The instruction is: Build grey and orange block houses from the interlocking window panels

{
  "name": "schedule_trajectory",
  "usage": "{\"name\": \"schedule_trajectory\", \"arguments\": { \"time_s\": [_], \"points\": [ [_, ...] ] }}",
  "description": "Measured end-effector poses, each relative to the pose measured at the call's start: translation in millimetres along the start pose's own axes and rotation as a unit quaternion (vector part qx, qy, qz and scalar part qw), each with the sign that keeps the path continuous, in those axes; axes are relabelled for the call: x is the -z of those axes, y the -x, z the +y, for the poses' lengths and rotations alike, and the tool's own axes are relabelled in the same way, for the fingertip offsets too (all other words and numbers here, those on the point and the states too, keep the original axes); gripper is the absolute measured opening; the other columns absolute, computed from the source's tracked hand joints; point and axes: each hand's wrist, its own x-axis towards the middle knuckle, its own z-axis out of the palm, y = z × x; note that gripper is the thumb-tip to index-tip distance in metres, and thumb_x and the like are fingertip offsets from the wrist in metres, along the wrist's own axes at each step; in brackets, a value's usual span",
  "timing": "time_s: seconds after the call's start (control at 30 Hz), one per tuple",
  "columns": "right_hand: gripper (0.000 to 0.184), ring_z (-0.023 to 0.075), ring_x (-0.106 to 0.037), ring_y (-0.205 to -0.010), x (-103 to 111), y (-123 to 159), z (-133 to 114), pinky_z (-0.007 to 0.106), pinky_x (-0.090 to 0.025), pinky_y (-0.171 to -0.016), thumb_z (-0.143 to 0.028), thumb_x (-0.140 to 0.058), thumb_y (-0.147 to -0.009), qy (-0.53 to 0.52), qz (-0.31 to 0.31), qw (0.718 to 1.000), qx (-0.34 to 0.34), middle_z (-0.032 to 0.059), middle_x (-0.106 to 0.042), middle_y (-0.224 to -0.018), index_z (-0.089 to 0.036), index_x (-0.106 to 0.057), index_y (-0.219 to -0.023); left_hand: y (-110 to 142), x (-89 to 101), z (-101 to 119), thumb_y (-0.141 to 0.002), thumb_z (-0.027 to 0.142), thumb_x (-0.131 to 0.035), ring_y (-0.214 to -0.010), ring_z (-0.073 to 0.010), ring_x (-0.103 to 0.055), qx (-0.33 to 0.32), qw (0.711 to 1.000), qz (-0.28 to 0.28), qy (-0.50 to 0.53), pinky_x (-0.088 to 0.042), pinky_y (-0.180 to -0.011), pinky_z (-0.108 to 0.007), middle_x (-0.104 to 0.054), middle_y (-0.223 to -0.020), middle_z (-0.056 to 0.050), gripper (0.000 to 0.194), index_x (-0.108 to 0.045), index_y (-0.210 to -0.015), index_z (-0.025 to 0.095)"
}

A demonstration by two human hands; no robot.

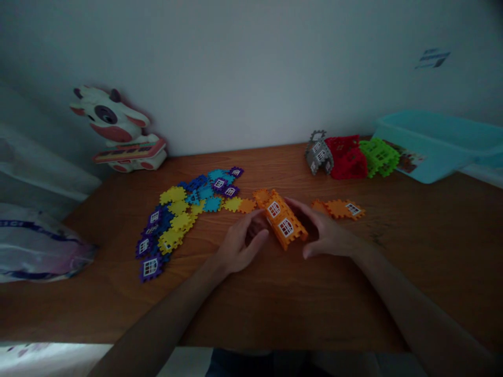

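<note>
An orange boxlike piece built of interlocking plastic tiles (283,222), with white window prints on its front, is tilted between my two hands. My left hand (240,243) has its fingers against the piece's left side, thumb apart from it. My right hand (328,233) curves around the right side, fingertips partly hidden behind the piece, thumb pointing down near its lower end. Flat orange tiles (340,209) lie just beyond my right hand. Yellow tiles (181,221), light blue tiles (212,203) and purple tiles (151,267) spread out on the left.
Against the wall stand joined grey (320,156), red (346,157) and green (380,157) tile builds. A light blue bin (432,152) is at the right back. A cow toy with a keyboard (118,131) stands at the left back, a plastic bag (39,243) at the left edge.
</note>
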Motion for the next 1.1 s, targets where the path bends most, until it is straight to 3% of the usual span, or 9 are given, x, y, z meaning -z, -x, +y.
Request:
{"name": "schedule_trajectory", "arguments": {
  "time_s": [0.07,0.13,0.2,0.27,0.4,0.53,0.67,0.9,1.1],
  "points": [
    [0.125,0.0383,-0.038,-0.148,3,2,-5,0.057,-0.034,-0.120,-0.055,-0.093,-0.057,0.076,-0.014,0.997,-0.017,0.0143,-0.033,-0.165,-0.027,-0.028,-0.160,-3,1.1,-6,-0.102,0.036,-0.046,-0.098,-0.0198,-0.064,0.015,0.998,0.068,-0.007,-0.054,-0.088,-0.037,-0.066,-0.117,-0.010,0.040,-0.049,-0.138,0.020],
    [0.107,0.0357,-0.043,-0.145,6,3,-9,0.054,-0.036,-0.120,-0.041,-0.088,-0.070,0.120,-0.019,0.992,-0.026,0.0127,-0.038,-0.163,-0.027,-0.030,-0.159,-7,4.1,-13,-0.100,0.032,-0.049,-0.110,-0.0218,-0.061,0.003,0.993,0.110,-0.033,-0.052,-0.096,-0.039,-0.061,-0.128,-0.013,0.039,-0.049,-0.137,0.019],
    [0.086,0.0321,-0.053,-0.138,9,1,-9,0.053,-0.043,-0.115,-0.028,-0.075,-0.081,0.117,-0.021,0.993,-0.018,0.0110,-0.047,-0.158,-0.028,-0.035,-0.157,-9,8.2,-18,-0.096,0.029,-0.055,-0.126,-0.0253,-0.054,-0.020,0.991,0.114,-0.072,-0.047,-0.106,-0.045,-0.055,-0.139,-0.014,0.045,-0.046,-0.139,0.020],
    [0.075,0.0301,-0.059,-0.132,12,0,-5,0.052,-0.049,-0.110,-0.020,-0.067,-0.083,0.105,-0.011,0.994,-0.009,0.0098,-0.055,-0.151,-0.028,-0.042,-0.153,-10,11.4,-19,-0.092,0.030,-0.063,-0.134,-0.0277,-0.049,-0.042,0.988,0.101,-0.106,-0.041,-0.113,-0.049,-0.052,-0.145,-0.015,0.055,-0.044,-0.142,0.020],
    [0.054,0.0288,-0.068,-0.119,21,-2,4,0.050,-0.057,-0.101,-0.022,-0.067,-0.080,0.090,0.036,0.995,-0.034,0.0072,-0.070,-0.132,-0.027,-0.063,-0.133,-10,11.2,-14,-0.085,0.037,-0.074,-0.127,-0.0276,-0.057,-0.053,0.989,0.051,-0.130,-0.042,-0.112,-0.047,-0.061,-0.138,-0.013,0.060,-0.051,-0.138,0.022],
    [0.039,0.0286,-0.073,-0.107,25,0,5,0.049,-0.060,-0.095,-0.028,-0.070,-0.076,0.058,0.045,0.995,-0.070,0.0066,-0.076,-0.118,-0.024,-0.072,-0.115,-8,7.4,-13,-0.087,0.039,-0.074,-0.100,-0.0219,-0.070,-0.054,0.993,-0.006,-0.105,-0.054,-0.092,-0.036,-0.075,-0.111,-0.008,0.032,-0.069,-0.114,0.021],
    [0.035,0.0288,-0.075,-0.098,22,1,0,0.046,-0.062,-0.085,-0.031,-0.071,-0.074,0.024,0.017,0.996,-0.081,0.0063,-0.078,-0.110,-0.024,-0.074,-0.108,-8,5.1,-13,-0.088,0.038,-0.074,-0.079,-0.0169,-0.069,-0.093,0.991,-0.045,-0.086,-0.052,-0.076,-0.028,-0.077,-0.089,-0.005,0.019,-0.075,-0.093,0.020],
    [0.023,0.0280,-0.075,-0.083,17,2,6,0.040,-0.061,-0.074,-0.033,-0.073,-0.074,0.043,0.021,0.998,-0.044,0.0071,-0.079,-0.093,-0.022,-0.076,-0.094,-7,-4.4,-2,-0.084,0.039,-0.078,-0.076,-0.0174,-0.070,-0.045,0.997,-0.049,-0.050,-0.053,-0.072,-0.028,-0.078,-0.084,-0.004,0.020,-0.079,-0.090,0.020],
    [0.018,0.0274,-0.074,-0.080,21,2,15,0.037,-0.061,-0.072,-0.030,-0.076,-0.073,0.057,0.030,0.996,-0.062,0.0070,-0.080,-0.094,-0.024,-0.077,-0.090,-4,-11.7,1,-0.084,0.038,-0.079,-0.083,-0.0196,-0.072,-0.063,0.996,-0.038,-0.046,-0.055,-0.081,-0.032,-0.080,-0.090,-0.004,0.017,-0.079,-0.089,0.022]
  ]
}}
